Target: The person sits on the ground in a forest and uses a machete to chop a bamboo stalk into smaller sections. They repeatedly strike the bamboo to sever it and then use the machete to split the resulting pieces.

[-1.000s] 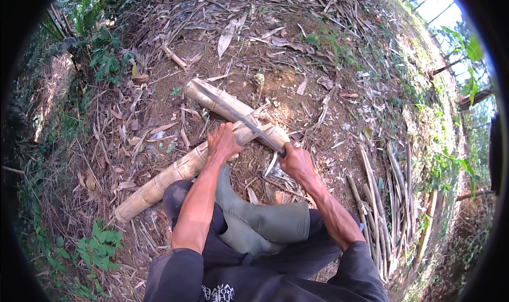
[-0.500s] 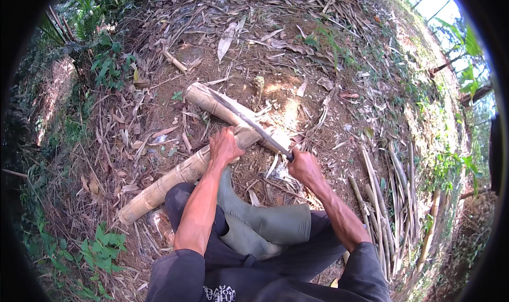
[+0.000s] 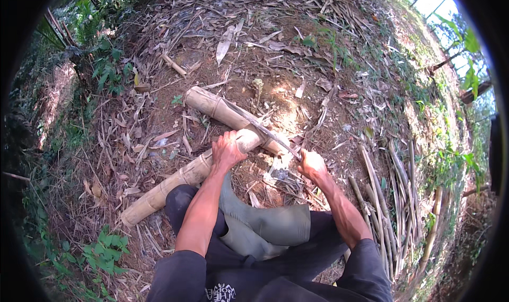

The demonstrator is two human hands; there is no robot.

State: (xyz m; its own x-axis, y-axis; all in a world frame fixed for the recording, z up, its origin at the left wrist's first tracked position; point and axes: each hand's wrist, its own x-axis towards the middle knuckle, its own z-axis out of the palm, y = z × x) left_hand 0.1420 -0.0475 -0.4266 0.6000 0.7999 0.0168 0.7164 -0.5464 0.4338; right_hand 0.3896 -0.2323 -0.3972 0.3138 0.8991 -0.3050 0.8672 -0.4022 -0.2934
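My left hand (image 3: 228, 151) is wrapped over the upper end of a long bamboo pole (image 3: 180, 182), which slants from near my knee up to the middle. That end rests on a thicker bamboo piece (image 3: 209, 101) lying crosswise on the ground. In my right hand (image 3: 313, 165) is the handle of a long, narrow-bladed cutting tool (image 3: 273, 136); whether its edge has teeth cannot be made out. Its blade lies across the pole's end, just beyond my left hand, and points up and left.
My green rubber boots (image 3: 265, 225) are folded close below the pole. A bundle of thin sticks (image 3: 387, 206) lies at the right. Dry leaves and shavings cover the sloping soil, with a pile of split strips (image 3: 339, 10) at the far side and green plants (image 3: 106, 251) at lower left.
My right hand has drawn the blade back toward the lower right, so less of it reaches past the pole. The left hand keeps its hold, shifted very slightly.
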